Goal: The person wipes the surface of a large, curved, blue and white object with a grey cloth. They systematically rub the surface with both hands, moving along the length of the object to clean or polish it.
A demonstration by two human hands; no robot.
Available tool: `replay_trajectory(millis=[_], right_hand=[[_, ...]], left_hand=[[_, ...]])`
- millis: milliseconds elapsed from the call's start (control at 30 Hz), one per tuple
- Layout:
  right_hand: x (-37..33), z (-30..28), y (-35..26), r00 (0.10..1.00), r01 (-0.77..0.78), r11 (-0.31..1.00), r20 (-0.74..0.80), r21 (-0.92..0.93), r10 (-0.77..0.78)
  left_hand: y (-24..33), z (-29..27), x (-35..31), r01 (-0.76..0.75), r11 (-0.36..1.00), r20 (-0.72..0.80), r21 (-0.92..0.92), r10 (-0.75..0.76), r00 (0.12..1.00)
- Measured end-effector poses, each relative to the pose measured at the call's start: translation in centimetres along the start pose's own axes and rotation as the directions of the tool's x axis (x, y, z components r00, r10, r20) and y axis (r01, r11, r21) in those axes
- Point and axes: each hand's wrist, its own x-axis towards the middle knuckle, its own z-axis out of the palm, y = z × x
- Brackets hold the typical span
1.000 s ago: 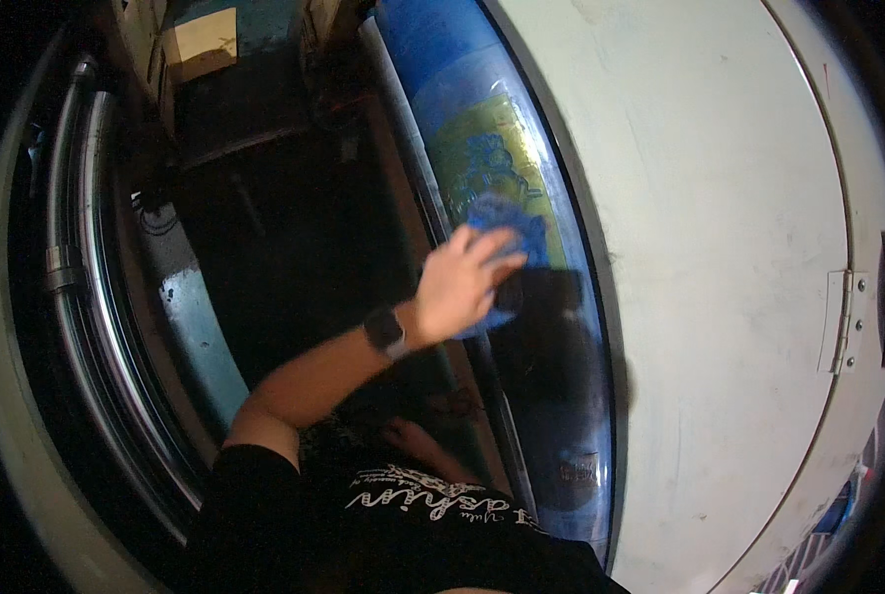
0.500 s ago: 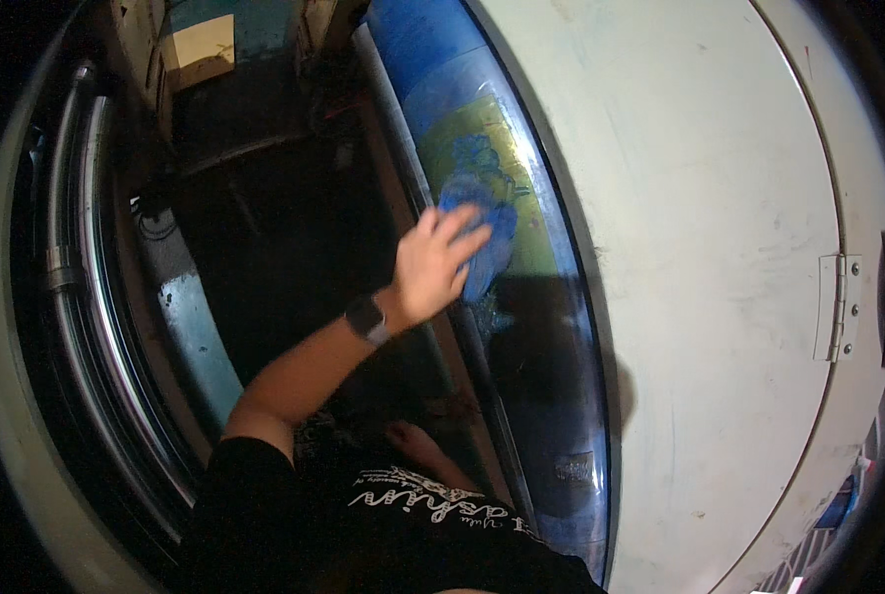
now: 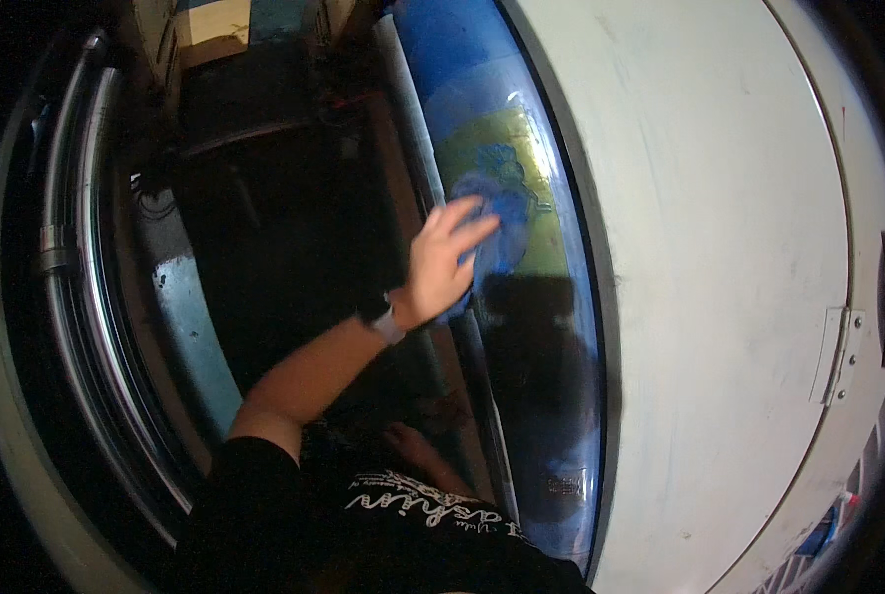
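Observation:
My left hand [image 3: 442, 257], blurred by motion, presses a blue cloth [image 3: 503, 226] against a large glossy roller [image 3: 452, 45]. Its fingers lie over the cloth, pointing up and to the right, and a watch [image 3: 388, 319] is strapped to the wrist. Around the cloth, the roller carries a yellow-green patch [image 3: 536, 148] with wet-looking blue smears. Farther along, its surface is blue; the nearer part is dark and reflective. I do not see my right hand. A dim bare limb [image 3: 417, 447] shows low in the middle, too dark to make out clearly.
Right of the roller stands a broad pale panel [image 3: 720, 247] with a metal hinge [image 3: 838, 356]. A thin grey bar [image 3: 411, 99] runs along the roller's left side. Shiny metal rods [image 3: 96, 218] curve down the far left. Between them lies a deep dark gap [image 3: 274, 238].
My left hand has shifted slightly right across the roller with the cloth, and its wrist has turned a little. The whole view has also shifted slightly.

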Motion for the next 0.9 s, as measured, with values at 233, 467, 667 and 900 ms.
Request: replay_trajectory(millis=[233,467,667,900], right_hand=[[2.1,-0.4,3.4,0.984,0.095,0.995,-0.146,-0.034,-0.099],[2.4,1.4,5.3,0.967,0.223,0.975,-0.129,-0.006,-0.222],[0.8,-2.1,0.8,0.988,0.041,0.999,-0.146,-0.035,-0.046],[3.7,1.6,8.4,0.984,0.153,0.972,-0.064,-0.177,-0.166]], left_hand=[[0.0,0.2,7.8,0.044,0.982,-0.153,0.181,-0.016,0.988],[0.8,-0.1,-1.0,0.135,0.987,0.05,-0.091,-0.13,0.99],[-2.3,-0.5,8.1,0.071,0.985,-0.282,0.157,-0.024,0.959],[-1.1,0.4,-1.0,0.153,0.988,-0.051,0.018,-0.152,0.987]])
